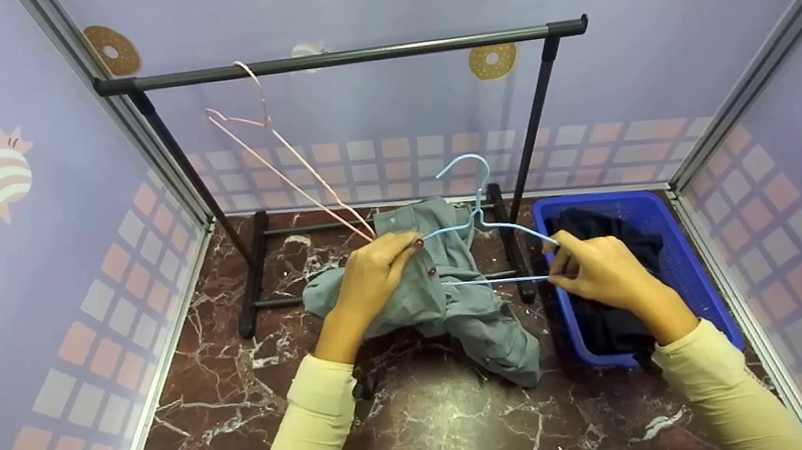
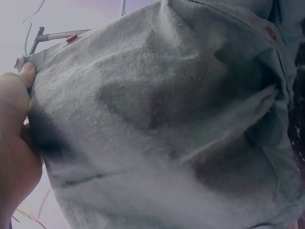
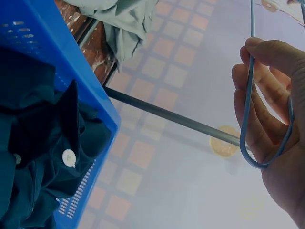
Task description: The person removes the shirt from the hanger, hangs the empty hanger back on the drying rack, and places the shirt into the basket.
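Observation:
A grey-green shirt [image 1: 409, 299] with dark red buttons hangs from my left hand [image 1: 374, 269], which pinches its front edge near a button. In the left wrist view the shirt's cloth [image 2: 157, 119] fills most of the picture, thumb on the edge. My right hand [image 1: 597, 267] grips the right end of a light blue hanger [image 1: 514, 225], its fingers curled round the bend. The hanger's hook points up and left. Its left end goes behind the shirt front and is hidden. The right wrist view shows the hanger's rounded end [image 3: 248, 114] in the fingers.
A black clothes rack [image 1: 352, 57] stands at the back, with a pink hanger [image 1: 303, 164] on its bar at the left. Beside my right hand, a blue basket [image 1: 686, 275] holds dark clothes [image 1: 612, 325], one with a white button. Patterned walls enclose the marbled floor [image 1: 242, 424].

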Motion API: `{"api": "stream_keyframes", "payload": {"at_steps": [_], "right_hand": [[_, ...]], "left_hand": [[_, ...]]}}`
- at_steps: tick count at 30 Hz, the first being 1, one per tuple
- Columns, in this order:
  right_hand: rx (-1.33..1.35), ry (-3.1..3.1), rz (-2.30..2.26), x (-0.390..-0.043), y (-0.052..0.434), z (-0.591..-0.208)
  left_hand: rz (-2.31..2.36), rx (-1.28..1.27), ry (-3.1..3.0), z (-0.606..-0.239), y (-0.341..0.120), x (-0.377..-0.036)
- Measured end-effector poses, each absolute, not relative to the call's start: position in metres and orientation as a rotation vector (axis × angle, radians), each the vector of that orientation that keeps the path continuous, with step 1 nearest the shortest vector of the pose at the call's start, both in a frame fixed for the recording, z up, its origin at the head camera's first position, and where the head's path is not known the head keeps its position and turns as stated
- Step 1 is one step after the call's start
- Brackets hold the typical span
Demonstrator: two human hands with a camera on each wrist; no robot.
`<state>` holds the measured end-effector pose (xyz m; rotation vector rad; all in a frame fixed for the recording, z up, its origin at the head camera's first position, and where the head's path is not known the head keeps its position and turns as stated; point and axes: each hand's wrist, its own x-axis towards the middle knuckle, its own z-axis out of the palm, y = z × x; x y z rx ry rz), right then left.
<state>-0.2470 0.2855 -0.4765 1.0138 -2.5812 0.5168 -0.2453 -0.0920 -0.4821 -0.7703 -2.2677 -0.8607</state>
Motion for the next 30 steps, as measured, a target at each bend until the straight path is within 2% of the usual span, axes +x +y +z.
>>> {"api": "stream_keyframes", "payload": {"at_steps": [20, 30], "right_hand": [[0.919, -2.65, 0.505, -0.244, 0.335, -0.461], [0.81, -2.727, 0.685, -0.237, 0.359, -0.453]], "left_hand": [[-0.843, -0.614, -2.333, -0.516, -0.111, -0.242], [-0.807, -0.513, -2.427, -0.53, -0.115, -0.243]]}}
